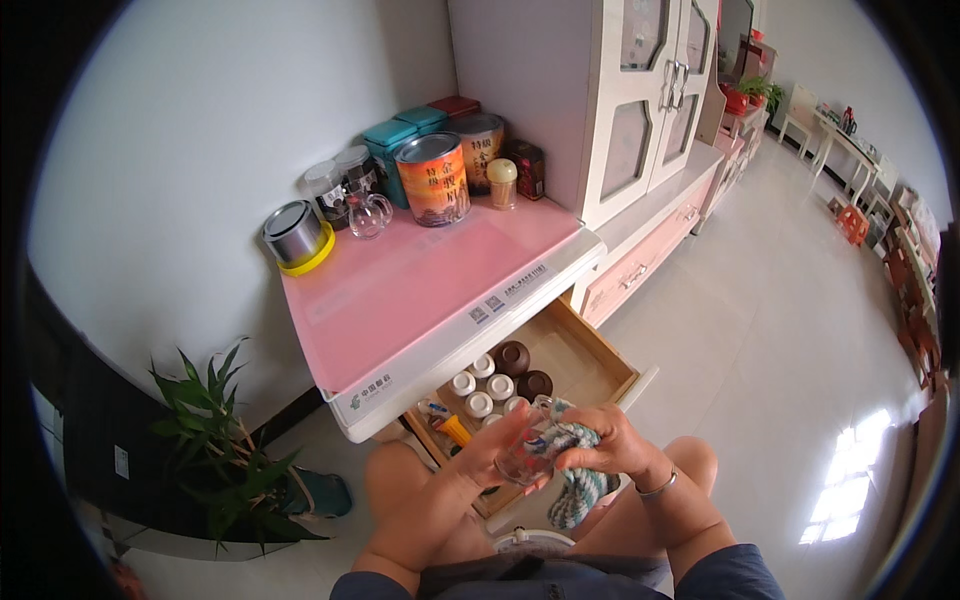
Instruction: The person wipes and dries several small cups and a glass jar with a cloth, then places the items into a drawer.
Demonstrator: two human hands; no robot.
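A clear glass vessel [525,454] is in my left hand [484,454], tilted over the front of a pulled-out wooden drawer [604,352]. My right hand [619,444] grips a knitted cloth [576,499] in green, white and grey, pressed to the side and mouth of the glass. Beneath and beyond my hands, the drawer holds several small white cups [499,387] and brown cups [512,358], bottoms up. A yellow-handled tool [454,431] lies at its left side, partly hidden by my left arm.
On the pink-covered cabinet top [420,277] stand a small glass pitcher [367,217], an orange tea tin [433,180], a silver tin [291,231] with a yellow rim, and a toothpick holder [502,184]. A potted plant [225,427] stands left; a white cabinet [637,112] rises at the right.
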